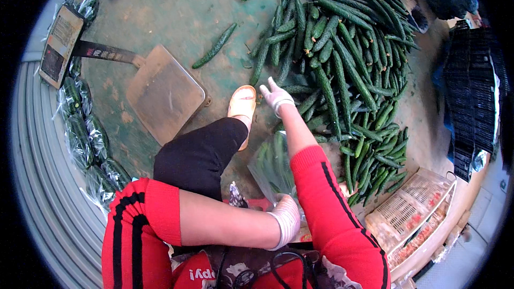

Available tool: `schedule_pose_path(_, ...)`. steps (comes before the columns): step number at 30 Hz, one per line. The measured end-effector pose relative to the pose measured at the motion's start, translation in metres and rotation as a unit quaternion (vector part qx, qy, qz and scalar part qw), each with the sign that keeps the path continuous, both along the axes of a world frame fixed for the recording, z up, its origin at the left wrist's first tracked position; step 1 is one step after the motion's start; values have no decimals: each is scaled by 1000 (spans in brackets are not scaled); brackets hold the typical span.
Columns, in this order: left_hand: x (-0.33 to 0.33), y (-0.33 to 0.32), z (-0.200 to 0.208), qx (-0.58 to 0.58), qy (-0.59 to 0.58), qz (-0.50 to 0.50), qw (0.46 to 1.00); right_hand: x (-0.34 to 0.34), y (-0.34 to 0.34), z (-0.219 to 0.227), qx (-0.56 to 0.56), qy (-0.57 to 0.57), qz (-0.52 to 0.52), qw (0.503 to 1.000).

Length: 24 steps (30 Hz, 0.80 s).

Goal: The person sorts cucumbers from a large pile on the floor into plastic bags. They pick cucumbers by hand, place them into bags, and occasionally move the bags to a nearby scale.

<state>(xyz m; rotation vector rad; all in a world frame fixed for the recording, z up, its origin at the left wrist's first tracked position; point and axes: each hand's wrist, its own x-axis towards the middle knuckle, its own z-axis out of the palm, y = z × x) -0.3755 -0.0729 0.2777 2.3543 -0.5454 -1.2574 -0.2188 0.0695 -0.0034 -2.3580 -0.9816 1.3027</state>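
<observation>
My right hand (276,96), in a white glove, reaches out over the left edge of a big heap of long green cucumbers (342,75). Its fingers are apart and nothing is in them. Close to my body, my gloved left hand (287,220) is curled at the near end of a clear plastic bag (267,163) with cucumbers inside; its fingertips are mostly hidden. Part of that bag lies behind my right forearm. A single cucumber (214,46) rests on the floor left of the heap.
A platform scale (166,93) with its display (61,45) stands at the left. Bagged cucumbers (85,134) line the left wall. A pale plastic crate (409,211) is at the lower right, with stacked black crates (471,85) beyond. My sandalled foot (242,101) is by the heap.
</observation>
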Motion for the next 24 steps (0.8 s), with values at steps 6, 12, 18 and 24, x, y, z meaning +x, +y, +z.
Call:
schedule_pose_path(6, 23, 27, 19, -29, 110, -1, 994, -14, -18, -21, 66, 244, -242, 937)
schedule_pose_path(12, 15, 31, 11, 4, 59, -55, 997, 4, -137, 101, 86, 431, -320, 839)
schedule_pose_path(18, 30, 78, 24, -53, -52, 78, 994, 3, -210, 208, 238, 365, -278, 856)
schedule_pose_path(24, 35, 94, -23, -136, -76, 280, 947, -25, -224, 280, 252, 385, -200, 865)
